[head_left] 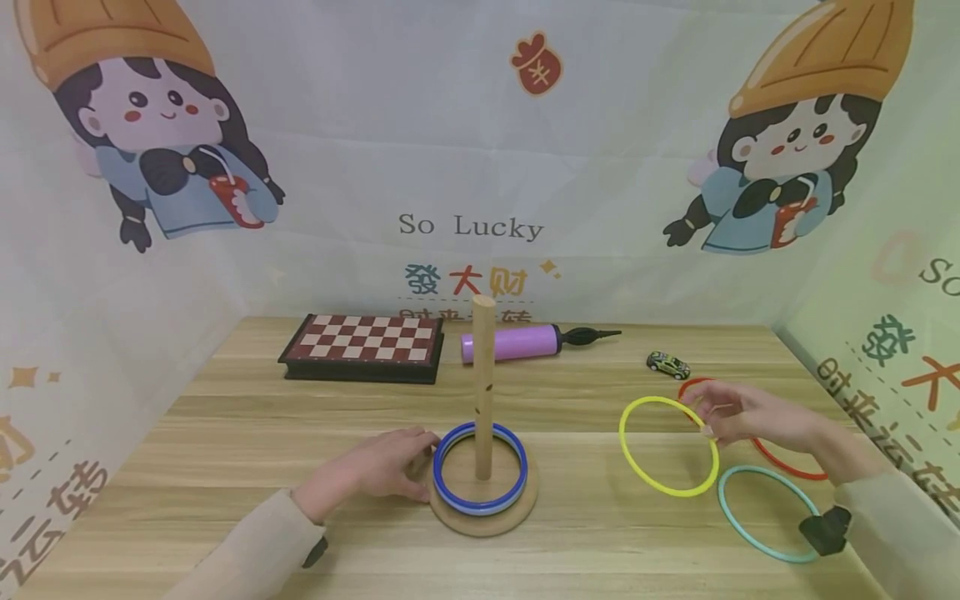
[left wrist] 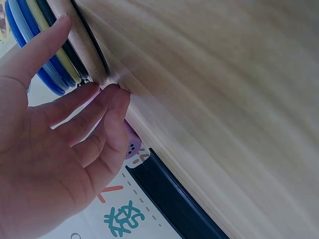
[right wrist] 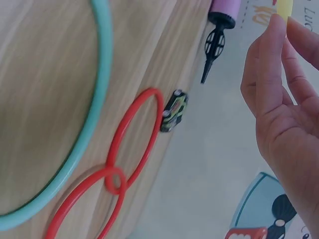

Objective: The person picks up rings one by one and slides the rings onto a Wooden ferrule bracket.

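Observation:
My left hand (head_left: 382, 465) holds the left rim of the round wooden base (head_left: 483, 523) of a ring-toss stand, thumb on the near side and fingers on the far side. An upright wooden peg (head_left: 483, 383) rises from the base. Stacked around it lie several rings, with a blue ring (head_left: 480, 506) on top; light blue, yellow and dark edges show in the left wrist view. My right hand (head_left: 757, 417) pinches a yellow ring (head_left: 667, 492) between thumb and fingers, tilted above the table. Beyond and below that hand lie red rings (right wrist: 115, 139), partly hidden in the head view.
A turquoise ring (head_left: 757, 543) lies at the front right, near the right sleeve. Toward the back are a checkered board box (head_left: 363, 346), a purple hand pump (head_left: 517, 342) behind the peg, and a toy car (head_left: 667, 365). Printed cloth surrounds the wooden table (head_left: 360, 567).

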`<state>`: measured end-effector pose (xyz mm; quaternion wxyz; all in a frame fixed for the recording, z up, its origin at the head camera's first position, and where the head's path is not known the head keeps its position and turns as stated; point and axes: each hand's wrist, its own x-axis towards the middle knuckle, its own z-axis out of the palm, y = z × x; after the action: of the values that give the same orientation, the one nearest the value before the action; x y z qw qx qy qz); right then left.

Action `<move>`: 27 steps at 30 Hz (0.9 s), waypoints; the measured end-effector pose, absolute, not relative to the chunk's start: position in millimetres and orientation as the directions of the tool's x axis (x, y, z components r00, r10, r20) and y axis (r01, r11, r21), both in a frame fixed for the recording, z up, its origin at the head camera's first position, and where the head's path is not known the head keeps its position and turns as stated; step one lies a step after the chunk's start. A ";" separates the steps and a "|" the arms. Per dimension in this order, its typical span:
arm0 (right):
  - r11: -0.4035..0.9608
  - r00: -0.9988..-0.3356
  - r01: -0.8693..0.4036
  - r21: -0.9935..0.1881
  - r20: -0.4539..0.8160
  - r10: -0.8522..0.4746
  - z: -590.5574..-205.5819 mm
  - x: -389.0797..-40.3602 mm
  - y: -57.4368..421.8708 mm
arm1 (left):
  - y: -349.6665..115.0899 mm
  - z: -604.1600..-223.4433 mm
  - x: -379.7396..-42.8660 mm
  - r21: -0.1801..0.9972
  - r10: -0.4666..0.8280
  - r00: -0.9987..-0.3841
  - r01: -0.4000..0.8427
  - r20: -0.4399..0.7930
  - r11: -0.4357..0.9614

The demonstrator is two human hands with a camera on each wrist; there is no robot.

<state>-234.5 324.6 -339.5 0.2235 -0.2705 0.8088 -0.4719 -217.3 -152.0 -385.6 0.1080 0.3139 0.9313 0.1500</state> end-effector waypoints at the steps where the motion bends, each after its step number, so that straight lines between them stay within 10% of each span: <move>1: 0.402 -0.751 -0.237 -0.885 -0.096 -0.653 -338.2 -235.9 321.2 | -151.9 -385.7 -217.2 0.345 0.618 -0.779 0.553 -0.107 0.758; 27: 0.400 -0.798 -0.329 -0.855 0.025 -0.602 -263.1 -253.9 256.3 | -151.1 -385.3 -216.0 0.341 0.620 -0.778 0.559 -0.099 0.755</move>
<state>-253.9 256.3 -263.1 0.1454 -0.2823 0.8240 -0.4692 -216.0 -151.1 -385.3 0.1033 0.3168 0.9312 0.1481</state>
